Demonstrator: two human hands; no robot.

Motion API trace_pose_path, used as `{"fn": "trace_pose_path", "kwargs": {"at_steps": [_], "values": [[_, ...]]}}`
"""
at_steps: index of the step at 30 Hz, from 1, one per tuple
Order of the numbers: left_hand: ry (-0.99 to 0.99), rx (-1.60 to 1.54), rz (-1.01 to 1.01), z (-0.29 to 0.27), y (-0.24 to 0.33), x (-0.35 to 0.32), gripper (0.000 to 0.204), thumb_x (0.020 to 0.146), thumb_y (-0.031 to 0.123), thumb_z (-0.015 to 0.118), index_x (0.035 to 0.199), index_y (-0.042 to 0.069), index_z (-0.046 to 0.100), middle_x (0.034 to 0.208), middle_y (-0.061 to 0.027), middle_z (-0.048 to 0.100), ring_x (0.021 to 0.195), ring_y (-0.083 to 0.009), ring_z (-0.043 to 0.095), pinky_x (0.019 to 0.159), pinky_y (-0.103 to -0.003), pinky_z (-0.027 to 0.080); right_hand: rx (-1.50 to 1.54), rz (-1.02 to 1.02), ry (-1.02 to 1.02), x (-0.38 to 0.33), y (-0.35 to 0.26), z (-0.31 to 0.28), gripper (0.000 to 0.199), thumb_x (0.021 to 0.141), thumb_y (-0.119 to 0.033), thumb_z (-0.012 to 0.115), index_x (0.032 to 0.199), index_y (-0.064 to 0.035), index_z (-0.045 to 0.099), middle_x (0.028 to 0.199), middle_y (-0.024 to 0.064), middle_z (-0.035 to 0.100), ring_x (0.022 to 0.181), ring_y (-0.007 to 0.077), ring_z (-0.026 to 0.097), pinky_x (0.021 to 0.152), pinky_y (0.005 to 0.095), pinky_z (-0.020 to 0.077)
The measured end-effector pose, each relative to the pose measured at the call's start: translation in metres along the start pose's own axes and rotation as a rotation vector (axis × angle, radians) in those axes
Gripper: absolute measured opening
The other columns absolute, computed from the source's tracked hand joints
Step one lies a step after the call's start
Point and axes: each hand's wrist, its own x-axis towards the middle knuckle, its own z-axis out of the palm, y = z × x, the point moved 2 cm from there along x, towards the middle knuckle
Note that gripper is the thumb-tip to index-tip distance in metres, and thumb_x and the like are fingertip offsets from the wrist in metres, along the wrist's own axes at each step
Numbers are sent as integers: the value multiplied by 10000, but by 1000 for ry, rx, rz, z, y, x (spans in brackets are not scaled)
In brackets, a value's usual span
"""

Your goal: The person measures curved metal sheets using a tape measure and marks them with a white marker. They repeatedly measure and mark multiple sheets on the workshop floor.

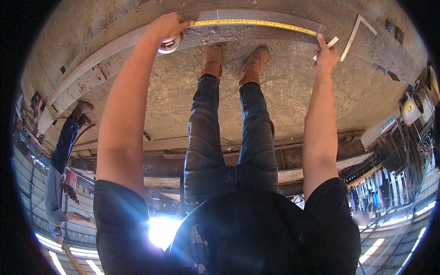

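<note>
Both hands are stretched out to a long, curved steel plate lying on the concrete floor at the far side of the scene. The left hand is clenched over the round case of a tape measure, pressed down on the plate's left part. From it the yellow tape blade is drawn rightward along the plate's far edge. At the blade's right end the right hand is closed in a pinch on a white marking stick, whose tip is set against the plate just beside the blade's end.

Between the two arms, the person's own legs in dark jeans and a pair of brown work boots are seen, the toes placed just near of the plate. A metal square is laid on the floor to the right of the right hand, close but apart from it. A second rusty plate is seen at the left, and beyond it another person in jeans is standing. Cluttered equipment is ranged along the right edge.
</note>
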Motion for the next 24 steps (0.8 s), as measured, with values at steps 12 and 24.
{"fn": "trace_pose_path", "kwargs": {"at_steps": [12, 24], "values": [[16, 51, -83, -1, 5, -2, 564, 923, 587, 581, 851, 71, 798, 764, -135, 736, 788, -280, 717, 799, -410, 539, -265, -411, 214, -39, 0, 19, 357, 948, -294, 671, 1046, 48, 650, 909, 156, 695, 831, 256, 631, 766, 407, 484], [-10, 7, -85, 3, 0, 4, 564, 952, 545, 564, 864, 36, 792, 763, -110, 745, 774, -257, 723, 785, -389, 544, -421, -228, -221, -139, 19, 108, 330, 972, -318, 580, 1121, -32, 652, 988, 240, 700, 944, 440, 666, 800, 473, 510]]}}
